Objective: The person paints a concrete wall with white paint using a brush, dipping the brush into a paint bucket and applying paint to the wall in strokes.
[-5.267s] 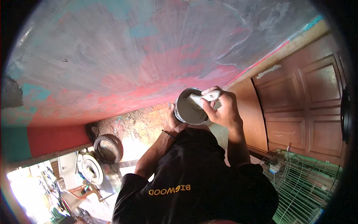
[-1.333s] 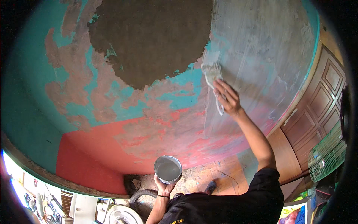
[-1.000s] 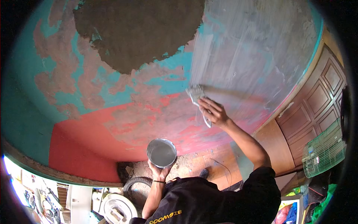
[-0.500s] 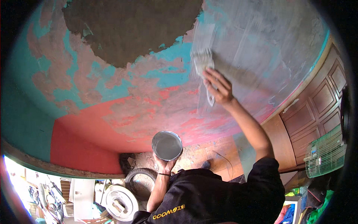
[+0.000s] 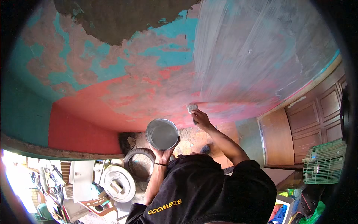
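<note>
"Which step is this?"
"Brushing grey coating [image 5: 216, 44] onto the wall [image 5: 167, 89], it seems. The right hand's [image 5: 201, 119] fingers grasp the brush [image 5: 192, 108], low at the wall."
"And the left hand [image 5: 162, 154]?"
"Gripping the bucket [image 5: 149, 143] from its near side, left of the brush."
"Next move?"
"Probably another stroke or a reload; either calls for a level bucket."

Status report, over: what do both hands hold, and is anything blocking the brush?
Left hand cupping container of grey mix. Right hand gripping brush, bristles at lower wall. No obstruction visible at brush.
</note>
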A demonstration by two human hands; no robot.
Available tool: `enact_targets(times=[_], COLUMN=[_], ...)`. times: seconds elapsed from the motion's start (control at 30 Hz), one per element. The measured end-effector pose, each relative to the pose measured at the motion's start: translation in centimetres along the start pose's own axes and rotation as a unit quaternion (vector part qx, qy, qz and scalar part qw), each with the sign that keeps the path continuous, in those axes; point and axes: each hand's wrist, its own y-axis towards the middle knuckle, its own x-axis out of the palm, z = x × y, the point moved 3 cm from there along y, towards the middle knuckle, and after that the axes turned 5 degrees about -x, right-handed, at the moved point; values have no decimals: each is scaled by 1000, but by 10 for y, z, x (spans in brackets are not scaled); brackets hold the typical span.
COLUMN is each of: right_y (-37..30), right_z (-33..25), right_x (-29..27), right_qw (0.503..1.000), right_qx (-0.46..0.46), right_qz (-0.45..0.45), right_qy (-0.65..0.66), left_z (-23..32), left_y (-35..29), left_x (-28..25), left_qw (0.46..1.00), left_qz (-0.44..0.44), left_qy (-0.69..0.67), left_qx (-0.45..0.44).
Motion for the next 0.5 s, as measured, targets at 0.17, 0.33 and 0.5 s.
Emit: enact_targets(times=[0.17,0.33,0.5], right_y=[-5,33,113], right_z=[20,25,-3], right_x=[11,-40,-162], right_qw=[999,997,993], right_qx=[0,-7,-105], right_qz=[-38,-74,49], right_qy=[26,15,3], left_z=[-11,-16,-13], left_y=[-4,-6,-5], left_x=[-7,-3,2], left_qw=[1000,1000,1000], left_qz=[6,-3,-20], left_qy=[15,-23,13], left_qx=[-10,-5,8])
